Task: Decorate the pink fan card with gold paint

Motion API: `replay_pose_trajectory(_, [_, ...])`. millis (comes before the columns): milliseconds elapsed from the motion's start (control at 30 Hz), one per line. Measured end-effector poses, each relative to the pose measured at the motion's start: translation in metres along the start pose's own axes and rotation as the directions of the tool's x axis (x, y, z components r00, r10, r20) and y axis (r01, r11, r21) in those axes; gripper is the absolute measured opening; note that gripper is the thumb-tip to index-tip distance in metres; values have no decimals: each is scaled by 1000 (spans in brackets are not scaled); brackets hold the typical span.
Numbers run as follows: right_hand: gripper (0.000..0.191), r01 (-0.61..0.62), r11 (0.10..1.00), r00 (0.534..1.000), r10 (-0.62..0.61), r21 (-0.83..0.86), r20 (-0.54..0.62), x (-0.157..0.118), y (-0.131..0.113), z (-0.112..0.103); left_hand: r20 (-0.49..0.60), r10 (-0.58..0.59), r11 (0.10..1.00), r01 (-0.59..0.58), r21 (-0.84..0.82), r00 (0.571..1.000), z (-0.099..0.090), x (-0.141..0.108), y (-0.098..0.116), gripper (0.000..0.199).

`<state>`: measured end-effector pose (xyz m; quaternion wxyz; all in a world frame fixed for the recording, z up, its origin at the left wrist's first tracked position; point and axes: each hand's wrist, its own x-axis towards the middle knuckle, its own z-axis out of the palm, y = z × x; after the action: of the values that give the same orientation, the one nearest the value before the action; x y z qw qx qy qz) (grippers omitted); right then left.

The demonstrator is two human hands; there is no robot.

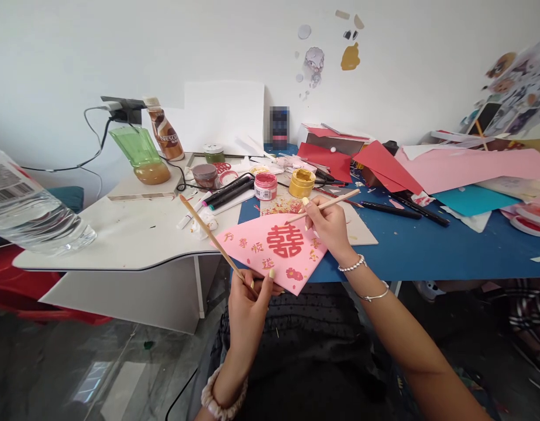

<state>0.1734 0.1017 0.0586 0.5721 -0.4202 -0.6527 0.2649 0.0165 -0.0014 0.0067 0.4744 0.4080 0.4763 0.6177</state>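
So the left hand [247, 316] is curled tight around a long wooden brush [212, 240] and pinches the lower edge of a pink paper fan shape [270, 248] with a red double-happiness character, held up over a blue table [427, 251]. The right hand [329, 225] has a thin wooden brush [331, 206] closed between its fingertips, resting against the paper's upper edge, just below open jars of pink paint [265, 186] and gold paint [302, 183].

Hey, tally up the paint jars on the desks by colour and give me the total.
Gold paint jar: 1
Pinkish-red paint jar: 1
Dusky pink paint jar: 1
Dark green paint jar: 1
Total: 4
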Motion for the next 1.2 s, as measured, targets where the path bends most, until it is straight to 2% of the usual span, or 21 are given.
replay_pose_trajectory(167, [36,-6,999,999,7,-32,31,1,-1,0,-11,11,1000,-10,19,1000,1,0,2,38])
replay_pose_trajectory(767, [36,1,996,999,-5,-87,-42,1,1,0,-12,10,1000,-9,9,1000,1,0,0,40])
replay_pose_trajectory(1033, [31,34,996,998,-29,88,-62,0,-1,1,-1,27,999,-27,36,1000,0,3,10,43])
replay_pose_trajectory(1200, [21,77,982,989,-54,170,-136,-4,-8,-1,-2,29,997,-29,72,1000,0,11,20,43])
